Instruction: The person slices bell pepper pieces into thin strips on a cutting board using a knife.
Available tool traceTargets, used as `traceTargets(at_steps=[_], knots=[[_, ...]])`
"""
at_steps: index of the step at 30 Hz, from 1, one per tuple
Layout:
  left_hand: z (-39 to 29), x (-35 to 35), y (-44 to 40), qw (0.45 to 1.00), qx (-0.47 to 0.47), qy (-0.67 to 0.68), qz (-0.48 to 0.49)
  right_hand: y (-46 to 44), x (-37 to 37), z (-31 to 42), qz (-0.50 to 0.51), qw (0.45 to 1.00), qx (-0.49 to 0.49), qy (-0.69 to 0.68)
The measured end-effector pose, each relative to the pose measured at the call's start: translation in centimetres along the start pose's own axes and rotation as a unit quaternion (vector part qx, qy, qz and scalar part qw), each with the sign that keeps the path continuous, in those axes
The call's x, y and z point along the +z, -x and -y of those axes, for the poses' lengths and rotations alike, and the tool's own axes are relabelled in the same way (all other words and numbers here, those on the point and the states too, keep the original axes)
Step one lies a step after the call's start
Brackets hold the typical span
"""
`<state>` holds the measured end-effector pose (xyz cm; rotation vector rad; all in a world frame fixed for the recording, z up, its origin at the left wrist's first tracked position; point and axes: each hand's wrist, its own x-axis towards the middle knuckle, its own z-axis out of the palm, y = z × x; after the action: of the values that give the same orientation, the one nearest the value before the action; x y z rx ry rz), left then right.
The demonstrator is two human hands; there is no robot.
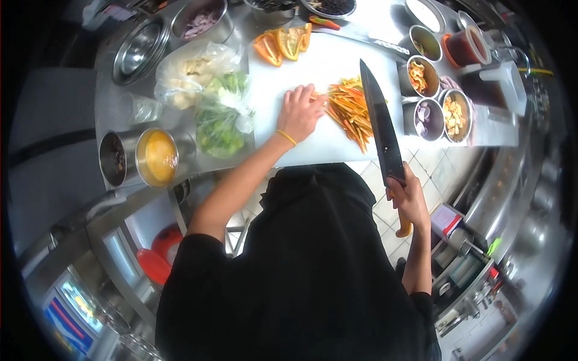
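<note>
My right hand (409, 195) is wrapped around the handle of a large kitchen knife (382, 123), its broad dark blade pointing away from me along the right part of the white cutting board (280, 147). Just left of the blade lies a pile of thin orange bell pepper strips (349, 111). My left hand (302, 114), a yellow band at its wrist, rests on the board with bent fingers closed on bell pepper pieces at the pile's left edge. Larger bell pepper pieces (282, 45) lie at the back of the board.
Left of the board are a bag of greens (223, 126), a bag of pale pieces (186, 72) and a pot of orange liquid (159, 157). Metal cups, one with sliced onion (424, 119), stand to the right. Another knife (388, 47) lies along the back edge.
</note>
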<state>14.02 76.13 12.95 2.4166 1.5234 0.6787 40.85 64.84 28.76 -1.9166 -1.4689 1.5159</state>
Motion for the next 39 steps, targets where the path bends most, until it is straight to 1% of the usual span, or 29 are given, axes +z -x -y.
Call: traceTargets(at_steps=[1, 4, 5, 6, 9, 10, 12, 13, 15, 16, 18, 19, 20, 21, 22, 23, 24, 26, 27, 28, 30, 31, 32, 33, 34, 35, 36, 37, 39], knots=[[0.3, 0.2, -0.4, 0.999, 0.014, 0.018, -0.023, 0.4, 0.1, -0.2, -0.007, 1.0, 0.002, 0.0], [1.3, 0.0, -1.7, 0.998, 0.045, 0.032, 0.007, 1.2, -0.1, -0.4, -0.025, 0.999, 0.029, -0.012], [1.5, -0.3, -1.9, 0.997, 0.071, 0.028, -0.007, 1.4, -0.2, -0.7, -0.027, 0.999, 0.034, -0.014], [1.8, -0.1, -1.8, 0.997, 0.071, 0.03, -0.004, 1.5, -0.4, -1.0, -0.035, 0.998, 0.038, -0.022], [2.8, 0.7, -1.8, 0.995, 0.064, 0.019, -0.071, 1.3, -1.2, -1.7, -0.037, 0.998, 0.034, -0.028], [3.0, 0.9, -1.7, 0.995, 0.064, 0.012, -0.073, 0.9, -1.7, -2.0, -0.033, 0.999, 0.028, -0.024], [3.2, 1.2, -1.9, 0.994, -0.004, 0.0, -0.111, -0.1, -2.6, -2.4, -0.024, 0.999, 0.005, -0.03], [3.3, 1.3, -1.9, 0.993, -0.005, -0.009, -0.115, -0.6, -3.2, -2.7, -0.017, 0.999, -0.009, -0.033], [3.3, 1.6, -1.9, 0.986, -0.043, -0.029, -0.157, -1.4, -5.0, -2.8, 0.003, 0.999, -0.034, -0.023], [3.5, 2.0, -1.7, 0.986, -0.044, -0.037, -0.157, -1.6, -6.0, -2.9, 0.019, 0.999, -0.047, -0.012], [4.0, 2.3, -2.0, 0.965, -0.13, 0.005, -0.229, -1.8, -8.2, -3.4, 0.033, 0.998, -0.051, -0.022], [3.9, 1.9, -2.3, 0.956, -0.126, 0.002, -0.264, -2.0, -9.3, -4.0, 0.041, 0.997, -0.068, -0.019], [3.7, 1.7, -2.6, 0.957, -0.125, -0.007, -0.263, -2.3, -10.4, -4.6, 0.05, 0.995, -0.086, -0.014], [3.7, 1.6, -2.9, 0.906, -0.265, 0.114, -0.308, -2.6, -11.6, -4.9, 0.055, 0.994, -0.092, -0.019], [3.8, 1.3, -3.1, 0.821, -0.394, 0.231, -0.343, -2.8, -12.6, -5.2, 0.061, 0.992, -0.104, -0.027], [4.5, 0.2, -3.3, 0.757, -0.428, 0.334, -0.363, -3.0, -13.4, -5.6, 0.065, 0.991, -0.115, -0.034], [5.2, -0.8, -3.5, 0.68, -0.455, 0.435, -0.375, -3.4, -14.1, -5.9, 0.067, 0.99, -0.115, -0.037], [2.7, -4.1, -6.4, 0.67, -0.355, 0.531, -0.378, -4.3, -15.5, -6.7, 0.101, 0.988, -0.116, -0.003], [0.1, -5.3, -9.3, 0.671, -0.309, 0.556, -0.382, -5.1, -15.4, -8.7, 0.073, 0.981, -0.171, 0.051], [-2.5, -6.7, -12.2, 0.669, -0.262, 0.577, -0.389, -5.2, -15.7, -8.8, 0.076, 0.977, -0.164, 0.111], [-7.9, -6.9, -17.3, 0.738, -0.218, 0.558, -0.31, -5.2, -15.9, -9.0, 0.11, 0.966, -0.195, 0.129], [-10.7, -5.9, -19.5, 0.769, -0.232, 0.529, -0.275, -5.4, -15.8, -9.3, 0.134, 0.959, -0.213, 0.131], [-13.3, -4.1, -21.6, 0.797, -0.247, 0.497, -0.238, -5.6, -15.6, -9.6, 0.157, 0.951, -0.231, 0.132], [-14.7, -1.7, -23.3, 0.804, -0.237, 0.51, -0.195, -5.7, -15.2, -9.8, 0.173, 0.947, -0.237, 0.131], [-16.0, 1.5, -24.5, 0.82, -0.215, 0.499, -0.18, -5.9, -15.0, -9.8, 0.173, 0.947, -0.24, 0.127], [-17.3, 4.8, -25.5, 0.874, -0.168, 0.41, -0.199, -6.0, -14.8, -9.8, 0.187, 0.936, -0.263, 0.137], [-19.1, 6.6, -25.9, 0.887, -0.221, 0.38, -0.144, -6.1, -14.5, -9.8, 0.201, 0.926, -0.285, 0.147], [-18.8, 9.5, -26.1, 0.915, -0.196, 0.334, -0.118, -6.3, -14.1, -10.1, 0.2, 0.922, -0.301, 0.137], [-19.4, 10.8, -26.0, 0.946, -0.195, 0.258, -0.025, -6.2, -14.3, -9.6, 0.206, 0.923, -0.293, 0.137]])
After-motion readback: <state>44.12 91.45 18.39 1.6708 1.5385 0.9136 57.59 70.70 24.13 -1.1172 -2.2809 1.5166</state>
